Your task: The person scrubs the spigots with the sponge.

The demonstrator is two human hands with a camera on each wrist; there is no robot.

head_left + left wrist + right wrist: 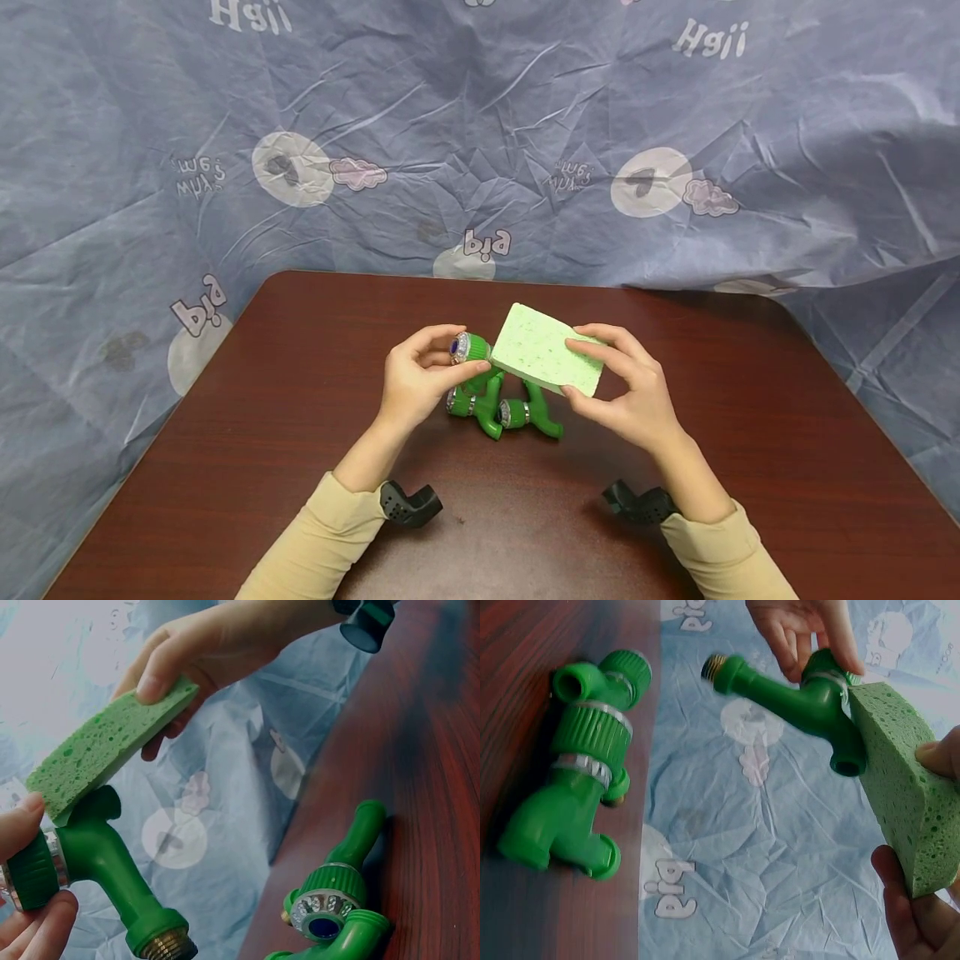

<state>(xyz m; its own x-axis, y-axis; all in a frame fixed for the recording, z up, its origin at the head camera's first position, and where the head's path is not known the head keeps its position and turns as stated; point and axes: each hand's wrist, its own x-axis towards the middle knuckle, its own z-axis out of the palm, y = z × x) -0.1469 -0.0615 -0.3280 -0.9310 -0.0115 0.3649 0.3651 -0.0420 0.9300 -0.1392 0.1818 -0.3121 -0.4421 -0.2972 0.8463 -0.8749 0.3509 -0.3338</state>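
Note:
A green faucet (112,855) with a ribbed, silver-trimmed knob is held above the table by my left hand (420,375), thumb and fingers gripping the knob. My right hand (630,383) pinches a light green sponge (543,350) by its right end, thumb on one face and fingers on the other. The sponge's left end touches the faucet body near the knob, as the right wrist view shows. In the head view the sponge hides most of the held faucet. Below the hands, two more green faucets (489,410) (542,412) lie on the table.
The dark red-brown wooden table (300,467) has rounded far corners. Behind it hangs a wrinkled blue-grey cloth (480,125) with printed shapes. A black camera band is on each wrist, the left one (411,504) just over the table.

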